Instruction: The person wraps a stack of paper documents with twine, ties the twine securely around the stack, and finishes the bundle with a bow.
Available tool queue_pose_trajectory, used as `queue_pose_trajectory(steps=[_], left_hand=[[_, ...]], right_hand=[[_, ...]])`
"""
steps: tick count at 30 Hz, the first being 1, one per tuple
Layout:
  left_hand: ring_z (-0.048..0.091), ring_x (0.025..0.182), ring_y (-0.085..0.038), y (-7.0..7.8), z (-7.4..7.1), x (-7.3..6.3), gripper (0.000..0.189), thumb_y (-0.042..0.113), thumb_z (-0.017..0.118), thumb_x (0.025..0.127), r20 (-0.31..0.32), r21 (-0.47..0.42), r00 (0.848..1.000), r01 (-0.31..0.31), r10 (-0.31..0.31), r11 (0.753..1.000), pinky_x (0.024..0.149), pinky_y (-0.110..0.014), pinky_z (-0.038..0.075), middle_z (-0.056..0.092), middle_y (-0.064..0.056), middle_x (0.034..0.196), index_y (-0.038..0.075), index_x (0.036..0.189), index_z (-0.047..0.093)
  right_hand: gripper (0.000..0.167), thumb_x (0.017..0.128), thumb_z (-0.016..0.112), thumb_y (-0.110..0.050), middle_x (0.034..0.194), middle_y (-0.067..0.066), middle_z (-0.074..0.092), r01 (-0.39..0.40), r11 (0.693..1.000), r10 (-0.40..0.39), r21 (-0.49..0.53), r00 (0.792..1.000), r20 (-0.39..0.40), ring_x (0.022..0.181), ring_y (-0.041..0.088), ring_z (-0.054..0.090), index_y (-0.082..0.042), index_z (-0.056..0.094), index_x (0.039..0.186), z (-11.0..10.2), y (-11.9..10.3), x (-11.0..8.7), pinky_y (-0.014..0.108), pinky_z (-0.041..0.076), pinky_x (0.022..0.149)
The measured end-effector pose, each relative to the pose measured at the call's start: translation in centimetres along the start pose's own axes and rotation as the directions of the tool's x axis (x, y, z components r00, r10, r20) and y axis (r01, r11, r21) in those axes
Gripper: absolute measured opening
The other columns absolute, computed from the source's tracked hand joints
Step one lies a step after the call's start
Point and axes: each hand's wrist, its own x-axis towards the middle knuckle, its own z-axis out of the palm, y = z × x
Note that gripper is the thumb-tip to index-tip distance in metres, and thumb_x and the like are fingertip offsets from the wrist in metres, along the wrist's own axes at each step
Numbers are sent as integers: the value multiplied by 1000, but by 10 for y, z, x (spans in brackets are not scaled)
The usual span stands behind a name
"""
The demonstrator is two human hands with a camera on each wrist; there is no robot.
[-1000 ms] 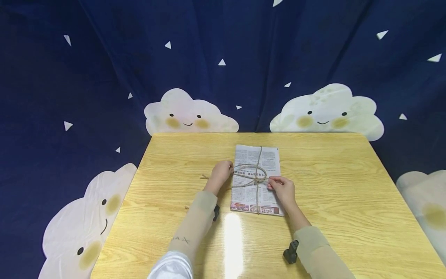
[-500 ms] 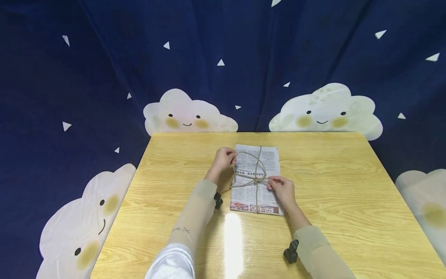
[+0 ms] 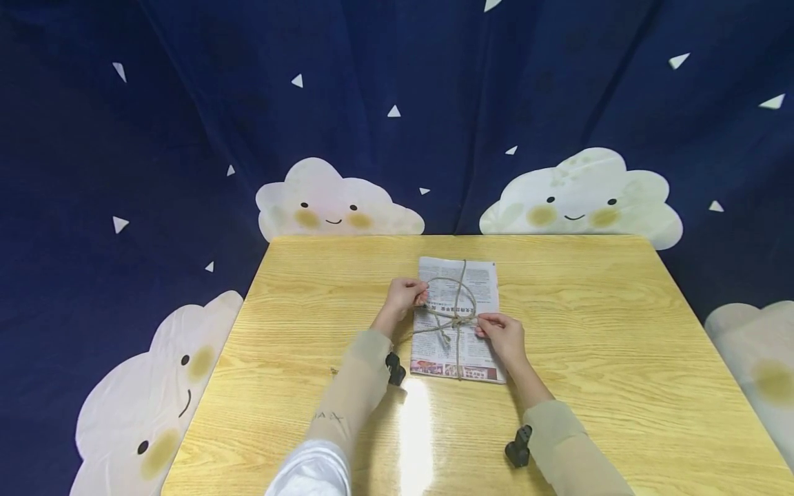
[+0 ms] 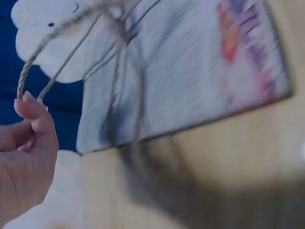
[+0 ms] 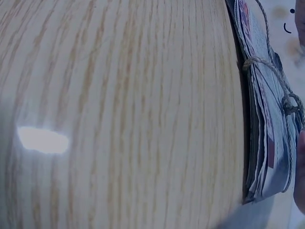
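A stack of folded newspapers lies on the table with brown twine crossed over it lengthwise and crosswise. Over the stack's left edge, my left hand pinches a raised loop of the twine between thumb and fingers; the left wrist view shows this loop arching up from the knot. My right hand pinches the twine just right of the knot. Below the knot, a short frayed twine end hangs over the print. Only a sliver of the right hand appears in the right wrist view.
The wooden table stretches out on both sides of the stack. A loose bit of twine shows beside the left forearm. Behind the table hangs a dark blue curtain printed with clouds.
My left hand rose along the stack's left edge with the twine, then came slightly down and right. A frayed end now shows below the knot. The right hand stays put.
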Motion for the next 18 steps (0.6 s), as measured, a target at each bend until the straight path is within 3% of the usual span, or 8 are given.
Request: queue_pose_trajectory(steps=[3,5,6,8,10,12,15,18], left_hand=[[62,56,-17,-44,1,27,15,6,61,86,-23,-60,1000,-18,17,998,51,-27,53,63,-16,68,-8,89,65],[62,55,-17,-65,3,34,14,6,61,86,-26,-125,998,-51,48,991,49,-26,52,62,-15,66,-7,86,64],[62,55,-17,-65,6,29,14,7,61,87,-30,-136,998,-57,53,989,50,-26,53,62,-15,65,-7,86,64],[60,56,-17,-48,16,6,15,4,58,88,-80,-121,997,-20,11,992,55,-31,55,61,-16,67,-10,90,62],[59,54,-14,-37,22,-16,14,2,57,88,-77,-160,996,-55,44,986,57,-31,55,59,-15,66,-12,87,61],[60,56,-17,-14,32,-42,15,-3,50,91,-128,-130,992,-20,3,991,63,-36,56,57,-18,69,-17,93,56],[63,64,-28,-6,41,-60,15,-7,44,91,-138,-160,990,-43,20,986,70,-39,55,51,-16,72,-20,96,49],[62,75,-41,-8,47,-67,17,-6,45,91,-149,-158,989,-37,13,987,74,-42,53,47,-11,74,-21,101,48]], right_hand=[[20,85,61,-2,85,25,66,-3,1000,3,6,1000,5,63,14,66,12,62,100,0,-2,0,25,55,65],[21,86,60,-1,87,26,66,-4,1000,4,7,1000,12,63,13,66,13,62,101,0,-2,0,24,55,65],[21,86,60,-1,87,26,66,-6,1000,6,7,1000,13,62,13,66,13,62,101,0,-3,0,24,55,65],[21,86,60,-2,87,25,66,-12,1000,12,8,1000,14,62,12,65,12,62,101,0,-3,0,24,55,64],[20,86,60,-2,85,23,67,-16,1000,16,3,1000,14,62,12,65,12,63,100,0,-4,0,23,55,64],[20,85,60,-3,81,19,67,-17,1000,17,3,1000,13,60,11,65,12,63,99,0,-6,0,23,55,63],[21,85,60,-2,77,15,67,-9,1000,9,4,1000,19,59,11,64,13,62,100,-1,-7,0,23,55,61],[20,85,60,-2,77,17,67,0,1000,0,1,1000,16,60,12,64,13,62,99,-1,-8,0,22,54,61]])
